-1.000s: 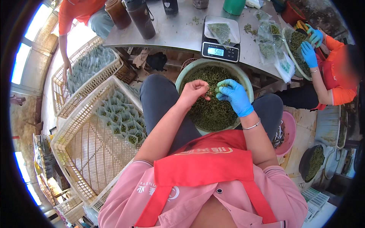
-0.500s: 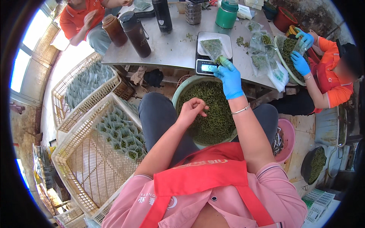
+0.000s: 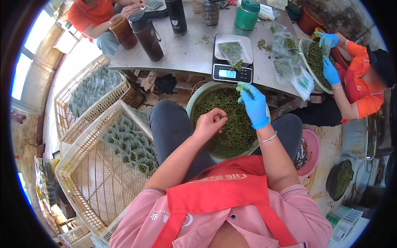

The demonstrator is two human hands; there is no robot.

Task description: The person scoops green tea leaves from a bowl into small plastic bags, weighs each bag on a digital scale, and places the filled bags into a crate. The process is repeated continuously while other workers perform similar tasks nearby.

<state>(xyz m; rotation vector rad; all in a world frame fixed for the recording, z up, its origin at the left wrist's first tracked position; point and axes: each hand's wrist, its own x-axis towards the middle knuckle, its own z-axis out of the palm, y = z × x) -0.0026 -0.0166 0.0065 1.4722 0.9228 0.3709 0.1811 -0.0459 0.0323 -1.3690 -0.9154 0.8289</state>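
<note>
A green tub (image 3: 191,108) filled with small green berries (image 3: 231,136) stands between my knees. Over the berries, my left hand (image 3: 211,123) is bare and closed, thumb against fingers; what it pinches, if anything, I cannot make out. My right hand (image 3: 254,108), in a blue glove with greenish fingertips, hovers above the tub's right side, fingers bent and apart. Just beyond it is a digital scale (image 3: 232,73) at the table's edge. On its pan lies a clear bag (image 3: 230,51) of berries, its mouth toward me, a few berries spilling at the opening.
Filled bags (image 3: 283,66) lie right of the scale on the metal table (image 3: 186,53). Bottles (image 3: 147,39) stand at its far left. Two crates, one nearer (image 3: 93,186), hold bags at my left. A gloved co-worker handles a berry basin (image 3: 311,70); another person (image 3: 93,18) sits far left.
My right hand has let go of the bag on the scale and drawn back over the tub. The scale's reading has changed. My left hand has barely moved.
</note>
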